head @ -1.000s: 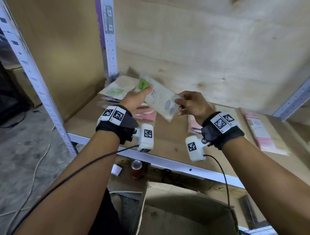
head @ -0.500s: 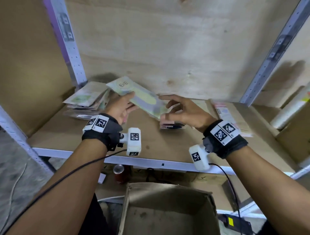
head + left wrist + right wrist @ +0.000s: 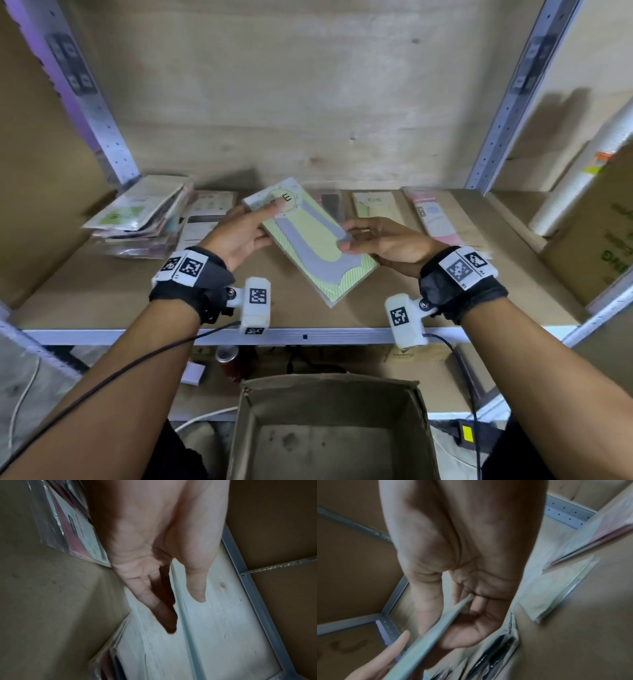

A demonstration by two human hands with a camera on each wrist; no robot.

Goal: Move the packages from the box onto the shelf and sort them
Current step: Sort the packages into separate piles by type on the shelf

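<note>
A flat green-and-grey sock package [image 3: 308, 246] marked ENE is held face up, slightly above the cardboard-lined shelf [image 3: 102, 294]. My left hand [image 3: 263, 219] pinches its far left corner, thumb on top and fingers underneath. My right hand [image 3: 356, 240] pinches its right edge with the thumb on the grey print. In the right wrist view the package [image 3: 436, 626] shows edge-on between thumb and fingers. The left wrist view shows my left hand [image 3: 171, 588] with straight fingers. The brown box [image 3: 329, 428] stands open below the shelf edge.
A leaning stack of packages [image 3: 137, 219] fills the shelf's left rear. Single packages lie along the back: a pale one [image 3: 209, 212], a dark one [image 3: 330, 205], a cream one [image 3: 375, 205], a pink one [image 3: 433, 216]. A metal post [image 3: 507, 102] and large carton [image 3: 599, 222] bound the right.
The package has come down from a raised tilt to lie flat and face up between both hands. My right hand, spread open half a second ago, now pinches its edge.
</note>
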